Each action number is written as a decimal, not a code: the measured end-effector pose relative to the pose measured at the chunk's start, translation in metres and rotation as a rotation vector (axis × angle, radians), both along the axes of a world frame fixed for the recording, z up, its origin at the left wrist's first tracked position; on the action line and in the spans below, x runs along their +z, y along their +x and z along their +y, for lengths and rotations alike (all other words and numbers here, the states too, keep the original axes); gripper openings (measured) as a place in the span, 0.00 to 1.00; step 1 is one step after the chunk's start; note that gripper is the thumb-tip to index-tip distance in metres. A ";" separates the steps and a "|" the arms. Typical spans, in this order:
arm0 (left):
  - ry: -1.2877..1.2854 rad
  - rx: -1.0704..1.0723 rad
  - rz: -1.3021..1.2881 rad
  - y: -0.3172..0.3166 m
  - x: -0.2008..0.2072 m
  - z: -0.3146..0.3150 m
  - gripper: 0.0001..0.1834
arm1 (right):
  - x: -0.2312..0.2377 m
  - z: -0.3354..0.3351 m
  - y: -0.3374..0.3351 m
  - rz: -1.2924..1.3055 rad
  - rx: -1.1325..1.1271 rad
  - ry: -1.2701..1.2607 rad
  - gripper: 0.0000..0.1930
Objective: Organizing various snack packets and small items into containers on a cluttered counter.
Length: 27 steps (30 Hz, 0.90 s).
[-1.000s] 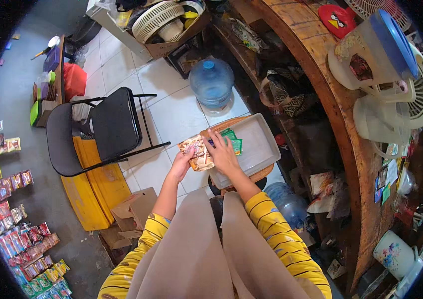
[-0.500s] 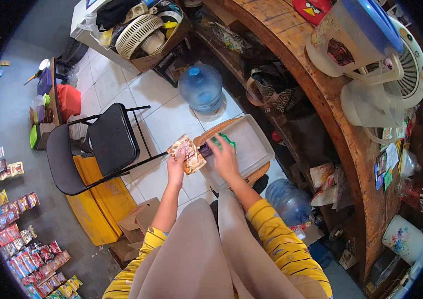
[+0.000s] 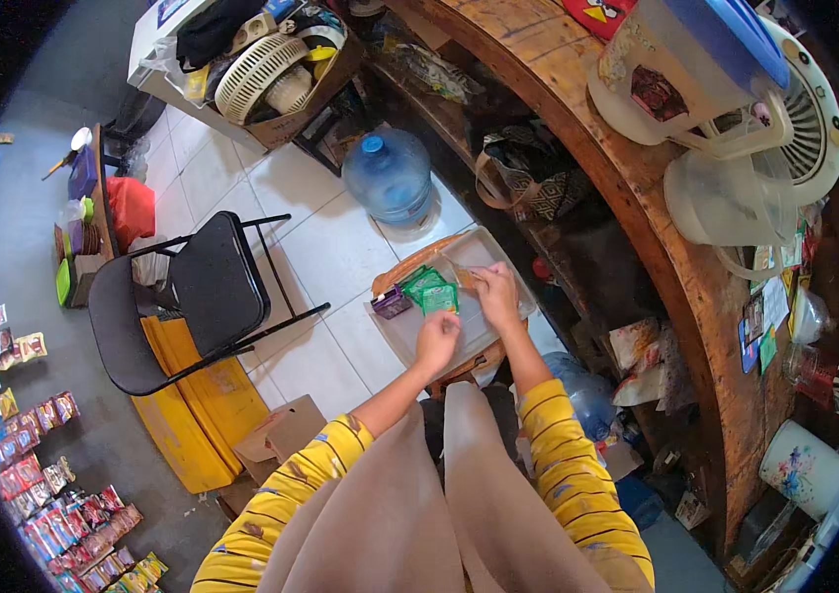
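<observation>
Hands point(image 3: 437, 341) point(image 3: 498, 295) by green packets point(image 3: 426, 284), print point(image 3: 439, 298) illegible.

green packets point(image 3: 438, 296): glossy film | tray point(image 3: 479, 328): cloudy smooth plastic | counter point(image 3: 528, 64): worn wood | jug point(image 3: 387, 183): shiny plastic

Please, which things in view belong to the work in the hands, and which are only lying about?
Apparently part of the work:
green packets, by the left hand
brownish item, at the right hand's fingertips
purple packet
translucent tray

Apparently just lying about:
blue water jug
black folding chair
patterned bag
</observation>
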State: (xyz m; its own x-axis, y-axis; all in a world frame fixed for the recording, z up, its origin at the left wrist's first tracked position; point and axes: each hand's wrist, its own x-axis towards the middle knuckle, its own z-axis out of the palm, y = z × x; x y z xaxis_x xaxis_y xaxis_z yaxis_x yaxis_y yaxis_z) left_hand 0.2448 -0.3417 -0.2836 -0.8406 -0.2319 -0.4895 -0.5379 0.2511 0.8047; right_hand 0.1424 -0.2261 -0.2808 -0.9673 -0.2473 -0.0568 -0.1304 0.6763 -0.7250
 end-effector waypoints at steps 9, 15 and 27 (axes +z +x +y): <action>0.051 -0.150 -0.155 -0.005 -0.081 -0.003 0.29 | -0.020 -0.019 -0.040 -0.036 0.159 0.032 0.14; 0.033 -0.010 0.007 -0.021 -0.082 0.001 0.33 | -0.033 -0.035 -0.039 -0.090 -0.012 -0.085 0.12; -0.449 -0.252 -0.038 -0.033 -0.026 -0.002 0.24 | -0.046 -0.044 -0.019 -0.152 -0.269 -0.124 0.33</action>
